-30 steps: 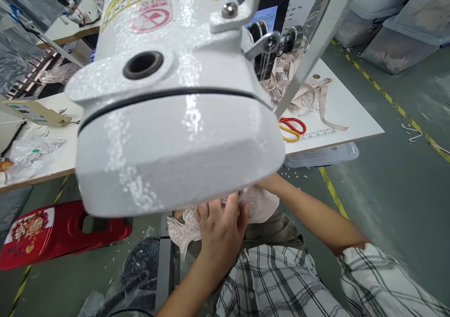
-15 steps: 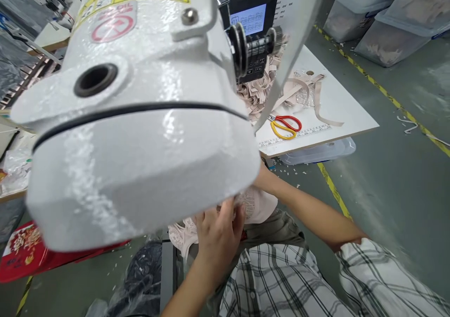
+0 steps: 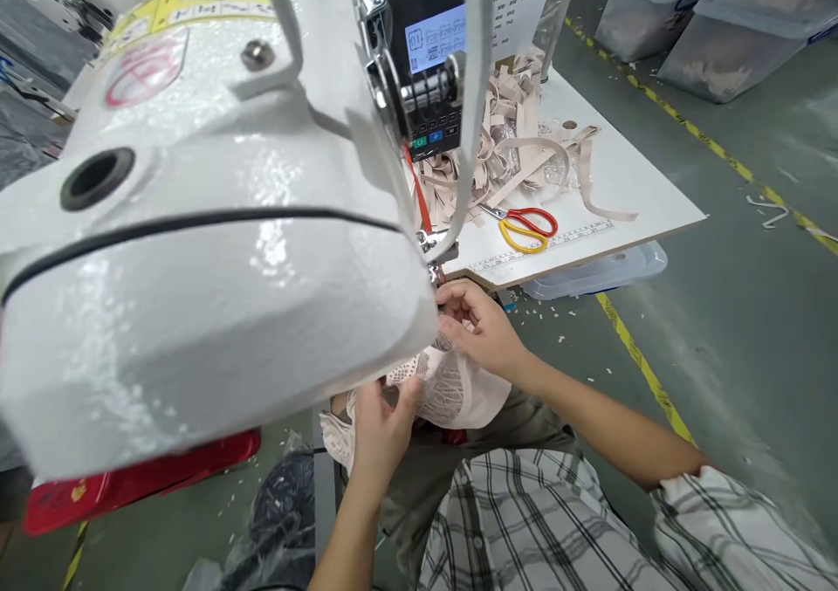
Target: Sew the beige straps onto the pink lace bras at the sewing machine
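Observation:
A pale pink lace bra [image 3: 445, 395] lies over my lap, under the front of a white sewing machine head [image 3: 229, 303]. My right hand [image 3: 481, 333] is closed on the bra's upper edge, thumb and fingers pinched together beside the needle area. Lower and to the left, my left hand [image 3: 383, 429] grips the lace between thumb and fingers; the machine head covers some of its fingertips. More lace hangs to the left of that hand. The needle itself is hidden from me.
Scissors [image 3: 527, 229] with red and yellow handles lie beside a printed ruler on the white table [image 3: 642, 181]. Pale elastic strips [image 3: 517, 120] are heaped behind them, near a control screen [image 3: 436, 41]. A red tray [image 3: 144, 482] sits at lower left; plastic bins [image 3: 713, 58] stand at back right.
My view has shifted, so the machine head appears further left. My right hand has come out from behind it into sight. My left thumb and finger are spread wider on the lace.

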`<move>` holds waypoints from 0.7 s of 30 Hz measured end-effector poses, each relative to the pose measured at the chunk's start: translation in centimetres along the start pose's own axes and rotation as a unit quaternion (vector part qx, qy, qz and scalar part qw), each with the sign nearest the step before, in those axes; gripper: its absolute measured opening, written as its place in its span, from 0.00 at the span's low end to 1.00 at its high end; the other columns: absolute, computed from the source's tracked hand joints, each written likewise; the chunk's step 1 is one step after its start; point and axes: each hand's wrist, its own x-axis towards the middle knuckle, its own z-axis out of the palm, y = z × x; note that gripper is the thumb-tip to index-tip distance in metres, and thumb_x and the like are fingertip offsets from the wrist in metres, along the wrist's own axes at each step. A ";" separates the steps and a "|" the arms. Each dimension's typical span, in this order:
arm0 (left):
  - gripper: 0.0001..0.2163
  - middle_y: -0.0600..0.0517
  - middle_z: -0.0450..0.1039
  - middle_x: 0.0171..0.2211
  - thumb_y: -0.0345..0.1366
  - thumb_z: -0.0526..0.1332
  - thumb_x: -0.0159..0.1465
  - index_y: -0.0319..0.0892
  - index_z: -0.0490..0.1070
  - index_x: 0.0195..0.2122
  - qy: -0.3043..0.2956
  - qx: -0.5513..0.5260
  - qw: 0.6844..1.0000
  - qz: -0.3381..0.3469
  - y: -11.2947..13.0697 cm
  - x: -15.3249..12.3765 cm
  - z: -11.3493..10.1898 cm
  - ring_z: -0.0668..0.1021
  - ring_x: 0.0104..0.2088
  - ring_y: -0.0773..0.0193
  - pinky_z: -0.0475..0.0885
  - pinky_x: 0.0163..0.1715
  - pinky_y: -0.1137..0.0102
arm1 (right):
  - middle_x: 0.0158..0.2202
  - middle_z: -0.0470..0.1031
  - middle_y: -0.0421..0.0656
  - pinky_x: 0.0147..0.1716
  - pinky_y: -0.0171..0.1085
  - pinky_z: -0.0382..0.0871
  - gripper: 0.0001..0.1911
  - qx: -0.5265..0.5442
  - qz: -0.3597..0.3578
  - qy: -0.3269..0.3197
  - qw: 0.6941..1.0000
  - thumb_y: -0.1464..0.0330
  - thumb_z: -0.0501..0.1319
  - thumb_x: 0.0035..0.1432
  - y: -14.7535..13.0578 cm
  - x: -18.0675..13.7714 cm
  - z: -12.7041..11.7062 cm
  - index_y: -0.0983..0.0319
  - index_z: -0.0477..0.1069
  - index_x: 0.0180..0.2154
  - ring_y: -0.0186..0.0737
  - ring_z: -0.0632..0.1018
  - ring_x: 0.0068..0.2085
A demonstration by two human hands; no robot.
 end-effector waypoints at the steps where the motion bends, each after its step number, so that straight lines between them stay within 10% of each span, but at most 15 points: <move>1: 0.22 0.44 0.74 0.45 0.51 0.61 0.63 0.42 0.67 0.52 0.000 0.000 1.000 -0.001 0.2 0.0 0.0 0.76 0.49 0.49 0.72 0.48 0.58 | 0.40 0.69 0.43 0.30 0.36 0.66 0.11 0.004 0.009 -0.007 1.000 0.61 0.61 0.61 0.0 -0.3 -0.1 0.58 0.67 0.44 0.35 0.71 0.34; 21: 0.25 0.43 0.69 0.47 0.53 0.63 0.61 0.42 0.62 0.52 0.046 0.077 0.996 0.004 2.7 0.0 0.3 0.74 0.50 0.49 0.70 0.48 0.58 | 0.41 0.73 0.45 0.25 0.33 0.65 0.15 0.004 0.046 -0.031 0.998 0.60 0.63 0.57 -1.5 -1.4 -0.1 0.59 0.67 0.43 0.39 0.74 0.38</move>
